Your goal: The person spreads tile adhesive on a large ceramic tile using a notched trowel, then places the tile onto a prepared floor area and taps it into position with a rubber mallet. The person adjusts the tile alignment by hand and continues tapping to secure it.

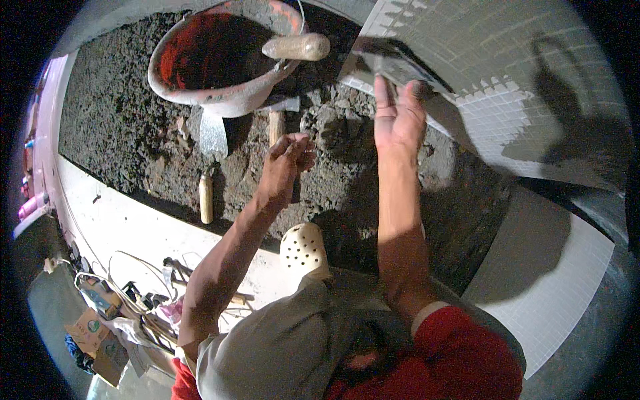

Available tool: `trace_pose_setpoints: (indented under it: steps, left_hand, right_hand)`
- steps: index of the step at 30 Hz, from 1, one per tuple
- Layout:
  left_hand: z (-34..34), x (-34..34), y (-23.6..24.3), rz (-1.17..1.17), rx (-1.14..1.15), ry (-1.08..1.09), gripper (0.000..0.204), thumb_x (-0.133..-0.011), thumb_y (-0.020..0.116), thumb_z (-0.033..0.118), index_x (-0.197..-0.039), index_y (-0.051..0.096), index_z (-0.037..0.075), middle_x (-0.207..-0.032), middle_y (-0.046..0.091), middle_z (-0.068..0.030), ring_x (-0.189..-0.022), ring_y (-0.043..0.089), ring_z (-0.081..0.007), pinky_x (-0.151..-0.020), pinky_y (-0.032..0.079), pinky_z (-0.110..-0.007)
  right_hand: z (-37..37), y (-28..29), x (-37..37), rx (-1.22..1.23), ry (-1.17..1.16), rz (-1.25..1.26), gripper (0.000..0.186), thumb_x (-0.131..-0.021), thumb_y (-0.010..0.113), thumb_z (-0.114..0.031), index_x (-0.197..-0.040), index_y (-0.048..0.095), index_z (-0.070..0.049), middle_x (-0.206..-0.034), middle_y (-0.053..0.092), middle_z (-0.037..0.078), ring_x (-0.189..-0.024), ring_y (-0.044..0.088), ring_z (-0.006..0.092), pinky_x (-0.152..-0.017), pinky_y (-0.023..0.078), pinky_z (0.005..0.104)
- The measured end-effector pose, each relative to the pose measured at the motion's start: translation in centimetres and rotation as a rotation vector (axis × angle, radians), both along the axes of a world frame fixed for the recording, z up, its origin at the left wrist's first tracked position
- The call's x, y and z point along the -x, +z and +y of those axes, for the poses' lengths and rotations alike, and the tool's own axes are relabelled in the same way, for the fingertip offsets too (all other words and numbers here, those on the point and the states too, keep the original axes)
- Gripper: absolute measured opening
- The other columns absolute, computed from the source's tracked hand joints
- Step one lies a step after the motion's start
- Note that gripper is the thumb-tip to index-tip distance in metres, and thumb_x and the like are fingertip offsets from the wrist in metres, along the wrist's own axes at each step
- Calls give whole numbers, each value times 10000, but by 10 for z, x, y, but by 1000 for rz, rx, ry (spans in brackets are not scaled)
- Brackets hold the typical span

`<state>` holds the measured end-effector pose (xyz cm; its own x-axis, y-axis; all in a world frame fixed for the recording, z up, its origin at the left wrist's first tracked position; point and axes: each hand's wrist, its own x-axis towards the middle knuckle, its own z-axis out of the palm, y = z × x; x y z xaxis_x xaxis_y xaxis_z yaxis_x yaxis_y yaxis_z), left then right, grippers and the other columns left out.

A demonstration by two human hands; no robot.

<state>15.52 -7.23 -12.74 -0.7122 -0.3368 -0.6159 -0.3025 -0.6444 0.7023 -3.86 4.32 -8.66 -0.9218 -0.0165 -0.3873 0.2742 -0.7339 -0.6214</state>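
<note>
My right hand (402, 120) is raised palm toward me, its fingers closed around a flat plastering trowel (417, 63). The trowel leans against a mosaic tile sheet (493, 107) partly coated with grey paste. The part of the trowel in my grip is mostly hidden. My left hand (288, 163) hangs over the rubble with its fingers curled, and nothing shows in them. Just beyond it is a hammer (276, 123) with a wooden handle. Past that stands a paste-smeared bucket (233, 103), red inside, with a wooden tool handle (297, 47) across its rim.
Rough grey rubble (107, 113) covers the ground. A trowel with a metal blade (213, 132) and wooden handle lies left of the hammer. A second tile sheet (560, 273) rests at the right. My pale clog (302, 247) is near the rubble edge. Cables and a cardboard box (93, 337) lie lower left.
</note>
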Motion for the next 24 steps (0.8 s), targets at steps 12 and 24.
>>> trace_pose_setpoints:
  steps: [12,24]
  left_hand:
    - [7,8,11,71,29,-38,206,-1049,621,228,-1162,624,55,-1001,665,-38,-900,637,-157,-846,538,-342]
    - [5,-5,-4,87,237,-89,220,-1041,642,244,-1163,634,62,-1045,670,-45,-914,642,-155,-844,543,-329]
  right_hand:
    - [51,104,12,-71,92,478,463,-1013,645,-223,-1338,517,81,-1392,577,232,-1323,545,387,-1193,397,563]
    - [50,-92,-43,-56,202,-109,579,-992,666,-71,-1482,358,-63,-1394,525,201,-1221,610,416,-1013,586,579]
